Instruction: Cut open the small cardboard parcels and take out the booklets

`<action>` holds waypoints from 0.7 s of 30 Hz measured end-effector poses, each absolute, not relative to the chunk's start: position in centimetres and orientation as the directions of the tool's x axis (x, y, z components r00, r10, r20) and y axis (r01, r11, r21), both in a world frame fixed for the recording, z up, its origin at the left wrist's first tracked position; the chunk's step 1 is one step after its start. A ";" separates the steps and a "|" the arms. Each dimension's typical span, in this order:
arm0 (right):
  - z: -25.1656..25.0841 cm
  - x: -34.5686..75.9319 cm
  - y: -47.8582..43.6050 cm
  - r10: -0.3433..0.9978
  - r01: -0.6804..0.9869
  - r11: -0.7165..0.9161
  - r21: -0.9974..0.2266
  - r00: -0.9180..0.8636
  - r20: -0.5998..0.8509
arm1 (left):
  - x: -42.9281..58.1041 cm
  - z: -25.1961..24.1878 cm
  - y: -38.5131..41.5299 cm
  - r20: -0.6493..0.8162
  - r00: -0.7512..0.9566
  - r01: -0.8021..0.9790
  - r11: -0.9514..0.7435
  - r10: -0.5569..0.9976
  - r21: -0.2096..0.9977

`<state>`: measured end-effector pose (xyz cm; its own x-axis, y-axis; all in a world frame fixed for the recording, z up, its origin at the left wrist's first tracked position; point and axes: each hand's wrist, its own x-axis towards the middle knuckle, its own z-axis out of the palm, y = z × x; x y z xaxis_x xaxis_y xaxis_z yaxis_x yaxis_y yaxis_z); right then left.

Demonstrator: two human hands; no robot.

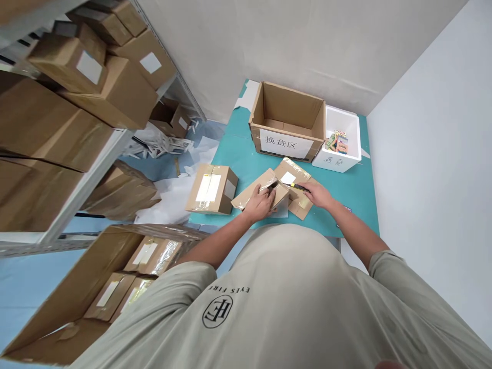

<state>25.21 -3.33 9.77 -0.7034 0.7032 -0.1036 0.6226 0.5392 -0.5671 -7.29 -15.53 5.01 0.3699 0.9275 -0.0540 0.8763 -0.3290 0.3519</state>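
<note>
My left hand grips a small cardboard box, fingers over its taped top, where a dark gap shows near the fingertips. A box cutter with a black and yellow handle is held in my right hand, its tip close to the box's right end. Beneath the cutter lies a piece of cardboard with a white label and shiny tape; whether it is a flattened box I cannot tell. To the left of my left hand stands a closed, labelled cardboard box.
On the green table stand a large open carton and a white foam box holding small colourful packets. A shelf of cartons rises at left. Below it, a big open carton holds several taped boxes.
</note>
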 end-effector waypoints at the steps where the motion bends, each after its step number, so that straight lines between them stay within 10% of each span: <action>1: 10.5 24.6 -2.6 0.679 0.623 0.587 -0.517 -0.726 -0.105 | -7.3 4.9 -15.6 -0.049 0.366 0.871 -0.323 0.929 0.369; 21: 17.3 17.2 2.8 0.172 0.148 0.983 0.107 -0.948 -0.268 | -7.8 4.3 -17.2 -0.017 0.370 0.885 -0.347 0.929 0.311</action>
